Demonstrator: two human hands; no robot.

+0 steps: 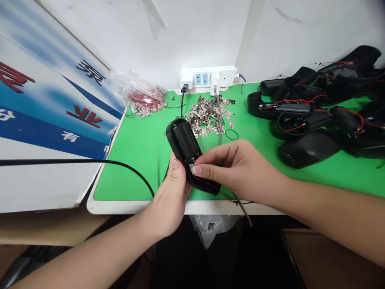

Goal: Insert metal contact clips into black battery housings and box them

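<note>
My left hand (pixel 173 186) is wrapped round a black plastic housing (pixel 183 138), held tilted above the front edge of the green mat. Inside the housing is a long hollow that looks like a battery compartment, and a red wire (pixel 224 195) trails out of its lower end. The thumb and forefinger of my right hand (pixel 231 164) pinch a small metal contact plate (pixel 191 166) at the compartment's near end. Fingertips partly cover the plate, so I cannot tell whether it is seated. A heap of similar metal contacts (pixel 204 116) lies behind the housing.
Black housings with red wires (pixel 306 116) are piled at the right. A white power strip (pixel 222 76) with two plugs stands against the wall. A clear plastic bag (pixel 144 98) of red wires lies at back left, near a printed box (pixel 75 116). A black cable (pixel 126 165) crosses from the left.
</note>
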